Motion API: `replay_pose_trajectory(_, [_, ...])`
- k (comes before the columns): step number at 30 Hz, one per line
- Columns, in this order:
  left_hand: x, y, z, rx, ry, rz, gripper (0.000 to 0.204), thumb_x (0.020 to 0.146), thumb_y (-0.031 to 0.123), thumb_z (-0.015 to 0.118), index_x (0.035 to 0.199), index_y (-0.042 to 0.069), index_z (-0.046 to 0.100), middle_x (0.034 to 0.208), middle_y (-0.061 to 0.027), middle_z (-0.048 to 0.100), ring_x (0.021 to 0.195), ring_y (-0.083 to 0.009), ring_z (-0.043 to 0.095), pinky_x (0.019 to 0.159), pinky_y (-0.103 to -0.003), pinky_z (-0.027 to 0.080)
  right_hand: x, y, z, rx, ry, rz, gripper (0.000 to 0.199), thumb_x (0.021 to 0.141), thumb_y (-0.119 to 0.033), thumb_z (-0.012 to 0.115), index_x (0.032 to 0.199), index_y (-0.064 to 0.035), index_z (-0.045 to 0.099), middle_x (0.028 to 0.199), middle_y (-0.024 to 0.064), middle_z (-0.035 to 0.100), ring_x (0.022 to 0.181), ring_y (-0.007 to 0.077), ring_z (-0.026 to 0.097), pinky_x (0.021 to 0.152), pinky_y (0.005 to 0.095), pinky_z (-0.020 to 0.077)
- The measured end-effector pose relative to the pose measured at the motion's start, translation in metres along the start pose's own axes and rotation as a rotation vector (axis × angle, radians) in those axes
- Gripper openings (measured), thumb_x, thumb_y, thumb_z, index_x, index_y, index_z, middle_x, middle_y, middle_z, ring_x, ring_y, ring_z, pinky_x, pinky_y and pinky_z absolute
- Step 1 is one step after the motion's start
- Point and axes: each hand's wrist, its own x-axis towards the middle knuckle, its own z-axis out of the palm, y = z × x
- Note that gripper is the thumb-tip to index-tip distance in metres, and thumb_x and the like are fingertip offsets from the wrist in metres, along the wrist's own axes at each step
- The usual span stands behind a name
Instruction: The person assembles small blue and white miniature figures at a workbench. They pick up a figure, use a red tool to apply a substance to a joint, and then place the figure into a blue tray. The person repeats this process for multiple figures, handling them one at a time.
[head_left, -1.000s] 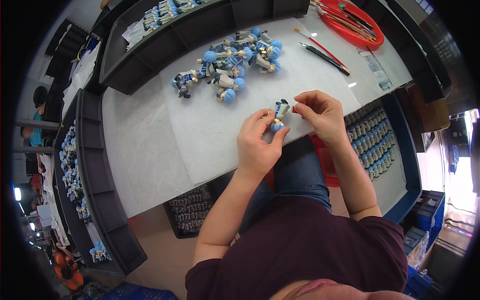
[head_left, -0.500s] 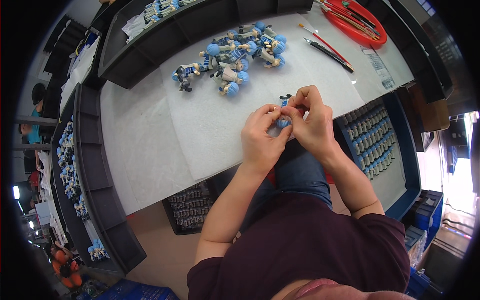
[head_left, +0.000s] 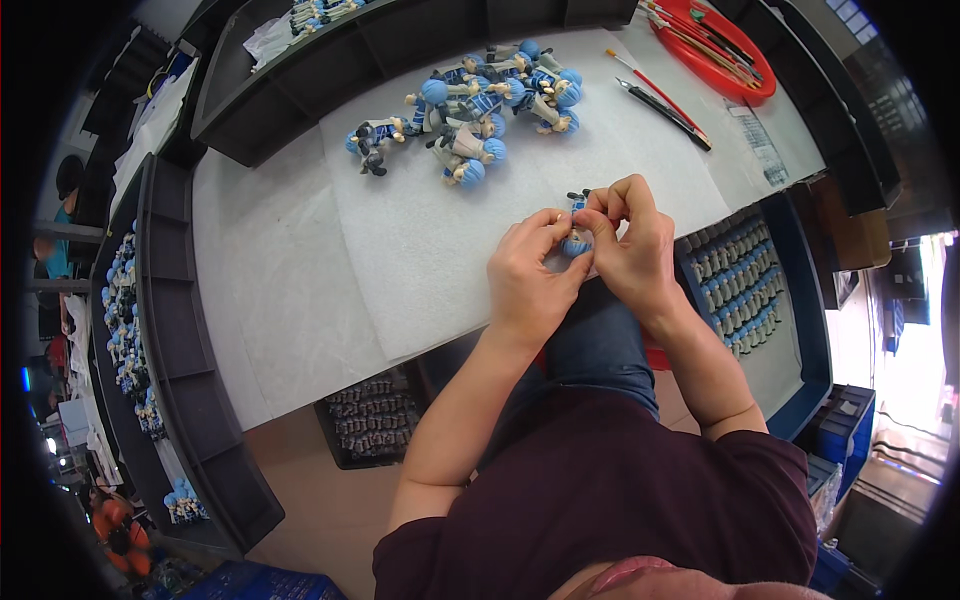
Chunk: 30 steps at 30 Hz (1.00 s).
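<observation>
Figurine (head_left: 576, 243), blue-haired, small: held over the near edge of the white table (head_left: 290, 300), pinched between both hands, mostly hidden by fingers. Table: wide, covered by a pale foam sheet (head_left: 420, 250). Blue tray (head_left: 790, 300), right of the person: rows of grey figure parts inside. Black tray (head_left: 372, 420), low beneath the table edge: more such rows. Heap of finished blue-haired figurines (head_left: 480, 105), far centre of the sheet. Red tray (head_left: 720, 60), far right: brushes and tools. Left hand (head_left: 528, 275) and right hand (head_left: 632, 250): pressed together, fingertips clamped on the figurine.
</observation>
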Motion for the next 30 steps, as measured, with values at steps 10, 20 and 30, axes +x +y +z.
replay_pose_trajectory(10, [0.0004, 0.0000, -0.0012, 0.037, -0.031, -0.028, 0.031, 0.063, 0.001, 0.074, 0.092, -0.005, 0.065, 0.096, -0.0138, 0.064, 0.083, -0.0157, 0.063, 0.071, -0.027, 0.050, 0.0013, 0.0022, -0.0023, 0.075, -0.016, 0.006, 0.022, 0.074, 0.010, 0.062, 0.076, -0.0006, 0.042, 0.063, 0.0105, 0.052, 0.056, 0.0206, 0.056, 0.052, 0.0281, 0.0452])
replay_pose_trajectory(20, [-0.0013, -0.0034, 0.0014, -0.010, 0.005, -0.037, 0.030, 0.060, 0.006, 0.075, 0.086, -0.003, 0.064, 0.094, -0.0156, 0.063, 0.081, -0.0279, 0.061, 0.068, -0.033, 0.049, -0.0013, 0.0060, -0.0033, 0.027, 0.023, -0.024, 0.022, 0.073, 0.011, 0.061, 0.075, -0.0004, 0.042, 0.062, 0.0100, 0.050, 0.057, 0.0184, 0.055, 0.052, 0.0294, 0.0459])
replay_pose_trajectory(30, [-0.0015, -0.0001, 0.0004, -0.038, -0.028, -0.097, 0.031, 0.060, 0.003, 0.076, 0.088, -0.005, 0.064, 0.094, -0.0145, 0.063, 0.079, -0.0226, 0.061, 0.068, -0.030, 0.050, -0.0036, 0.0054, 0.0005, -0.007, -0.011, -0.119, 0.022, 0.074, 0.012, 0.060, 0.074, -0.0005, 0.041, 0.067, 0.0116, 0.054, 0.058, 0.0208, 0.057, 0.053, 0.0295, 0.0465])
